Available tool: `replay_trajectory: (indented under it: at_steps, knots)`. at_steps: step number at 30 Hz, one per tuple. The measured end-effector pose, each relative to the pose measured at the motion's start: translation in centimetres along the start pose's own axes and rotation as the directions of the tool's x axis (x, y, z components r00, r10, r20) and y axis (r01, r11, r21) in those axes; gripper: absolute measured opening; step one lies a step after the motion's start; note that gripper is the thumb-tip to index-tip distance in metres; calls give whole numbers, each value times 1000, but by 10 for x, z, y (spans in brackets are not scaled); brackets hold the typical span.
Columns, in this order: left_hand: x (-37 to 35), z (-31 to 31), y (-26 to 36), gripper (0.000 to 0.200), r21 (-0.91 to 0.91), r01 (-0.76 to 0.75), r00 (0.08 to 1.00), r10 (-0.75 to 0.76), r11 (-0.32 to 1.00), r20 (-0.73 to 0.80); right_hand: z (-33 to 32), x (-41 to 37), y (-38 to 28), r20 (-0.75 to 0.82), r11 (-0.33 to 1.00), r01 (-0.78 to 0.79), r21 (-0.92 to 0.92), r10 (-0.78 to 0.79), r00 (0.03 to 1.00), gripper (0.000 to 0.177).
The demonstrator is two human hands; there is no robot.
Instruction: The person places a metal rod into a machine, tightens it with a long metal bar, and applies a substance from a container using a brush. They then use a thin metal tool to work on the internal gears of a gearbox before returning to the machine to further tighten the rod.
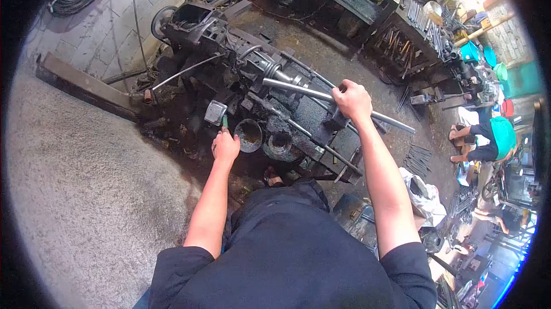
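"What's the machine bed (310, 135) like?"
"Dark metal, with grey shavings (310, 115) heaped just off centre, toward two o'clock."
"And the floor (376, 77)?"
"Grimy (properly stained), with thin rods (418, 159) lying together at three o'clock."

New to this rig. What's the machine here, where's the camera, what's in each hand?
No robot: a person works barehanded, and the only picture comes from a camera on their head, looking forward and down. The long dark machine lies diagonally in front of them and looks like a lathe. Dark, grainy bits lie on it. The right hand grips a long metal bar across it. The left hand is at a green piece beside a squarish metal block; I can't tell how firmly it's held. Another person is in the background.
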State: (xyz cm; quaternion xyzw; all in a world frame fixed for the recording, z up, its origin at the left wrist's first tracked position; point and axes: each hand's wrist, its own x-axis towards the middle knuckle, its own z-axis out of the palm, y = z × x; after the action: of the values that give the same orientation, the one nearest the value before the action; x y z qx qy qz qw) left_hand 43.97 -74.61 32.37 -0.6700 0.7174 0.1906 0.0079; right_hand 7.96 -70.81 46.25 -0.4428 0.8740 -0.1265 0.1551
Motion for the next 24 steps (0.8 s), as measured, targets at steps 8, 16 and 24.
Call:
replay_trajectory:
  at_steps: [8, 16, 24]
  knots:
    - [-1, 7, -3, 57, 52, -23, 999, 25, 998, -35, 3, 0, 1, -26, 1000, 7, 1, -7, 1000, 37]
    - [-8, 7, -4, 61, 1, -9, 1000, 9, 1000, -27, 5, 2, -1, -28, 1000, -3, 4, 4, 1000, 36]
    - [-15, 8, -9, 64, -53, 6, 1000, -7, 999, -15, 9, 1, 1, -68, 1000, 18, -10, -19, 998, 35]
